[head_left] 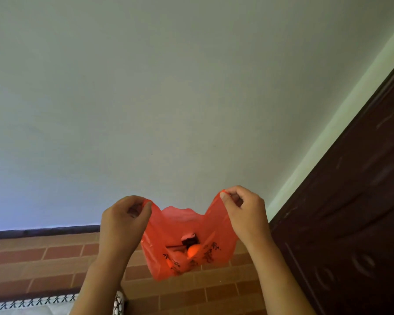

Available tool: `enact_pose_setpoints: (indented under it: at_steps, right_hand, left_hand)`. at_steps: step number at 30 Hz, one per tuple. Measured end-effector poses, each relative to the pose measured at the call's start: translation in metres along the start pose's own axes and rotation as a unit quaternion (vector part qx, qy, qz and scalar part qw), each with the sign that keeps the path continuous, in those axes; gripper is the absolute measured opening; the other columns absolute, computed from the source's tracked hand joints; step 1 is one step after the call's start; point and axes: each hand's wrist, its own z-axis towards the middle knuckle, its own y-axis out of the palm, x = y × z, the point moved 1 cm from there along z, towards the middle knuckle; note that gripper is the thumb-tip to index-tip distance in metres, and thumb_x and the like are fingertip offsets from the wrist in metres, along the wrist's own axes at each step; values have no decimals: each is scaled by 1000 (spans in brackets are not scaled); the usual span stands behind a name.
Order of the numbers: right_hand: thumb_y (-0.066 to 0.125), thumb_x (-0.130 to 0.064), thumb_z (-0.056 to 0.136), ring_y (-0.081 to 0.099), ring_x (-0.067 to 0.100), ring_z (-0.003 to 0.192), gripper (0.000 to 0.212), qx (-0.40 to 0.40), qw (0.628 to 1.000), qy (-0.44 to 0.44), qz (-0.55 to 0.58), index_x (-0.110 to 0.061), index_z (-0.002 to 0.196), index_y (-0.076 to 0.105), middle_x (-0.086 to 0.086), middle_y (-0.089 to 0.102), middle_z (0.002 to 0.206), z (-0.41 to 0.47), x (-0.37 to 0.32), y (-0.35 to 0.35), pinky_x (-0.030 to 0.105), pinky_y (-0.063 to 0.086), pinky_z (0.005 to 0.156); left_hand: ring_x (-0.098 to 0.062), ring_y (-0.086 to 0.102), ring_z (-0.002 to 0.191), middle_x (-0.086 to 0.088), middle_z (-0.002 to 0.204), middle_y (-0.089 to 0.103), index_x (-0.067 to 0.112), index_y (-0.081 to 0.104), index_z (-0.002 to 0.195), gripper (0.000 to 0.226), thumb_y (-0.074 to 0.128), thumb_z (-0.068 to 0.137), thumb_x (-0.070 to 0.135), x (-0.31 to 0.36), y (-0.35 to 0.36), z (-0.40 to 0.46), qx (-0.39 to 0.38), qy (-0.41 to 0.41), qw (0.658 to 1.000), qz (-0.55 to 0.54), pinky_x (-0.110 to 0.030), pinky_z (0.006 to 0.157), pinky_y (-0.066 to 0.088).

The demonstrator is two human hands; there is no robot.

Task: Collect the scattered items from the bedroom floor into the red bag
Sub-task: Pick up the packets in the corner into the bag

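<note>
A thin red plastic bag [168, 228] with black print hangs in the air in front of a pale wall. My left hand [121, 221] pinches its left handle and my right hand [243, 212] pinches its right handle, pulling the mouth apart. Through the plastic show an orange round thing [194, 250] and a dark item [190, 239] with a pale edge. The bag's bottom hangs above the brick-patterned floor.
A dark brown wooden door [355, 212] fills the right side. A dark skirting strip [43, 230] runs along the wall's foot above the red-brown tiled floor [32, 264]. A patterned black-and-white fabric edge [32, 302] lies at the bottom left.
</note>
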Motion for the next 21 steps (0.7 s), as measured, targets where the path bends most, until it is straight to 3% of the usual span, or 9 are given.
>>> enact_pose_setpoints:
  at_steps: [4, 14, 21]
  right_hand:
    - [70, -26, 98, 64, 5, 74, 10, -10, 1000, -11, 5, -24, 89, 75, -12, 67, 72, 36, -1, 22, 14, 49, 61]
    - [72, -25, 97, 64, 8, 69, 12, -65, 995, -76, 31, -25, 85, 74, -12, 66, 70, 164, 14, 90, 18, 49, 61]
    - [74, -24, 94, 64, 8, 69, 12, -123, 984, -122, 52, -24, 83, 74, -11, 67, 69, 264, 21, 135, 21, 50, 63]
  left_hand:
    - [-2, 67, 73, 17, 68, 70, 35, 71, 73, 28, 80, 84, 10, -14, 4, 31, 12, -9, 1000, 0, -23, 65, 50]
    - [-5, 67, 69, 11, 71, 73, 24, 76, 77, 13, 80, 84, 14, -36, 30, 135, 105, -46, 993, 29, -35, 73, 57]
    - [-1, 67, 76, 11, 69, 72, 24, 75, 74, 16, 80, 83, 13, -40, 66, 201, 153, -66, 985, 50, -28, 69, 51]
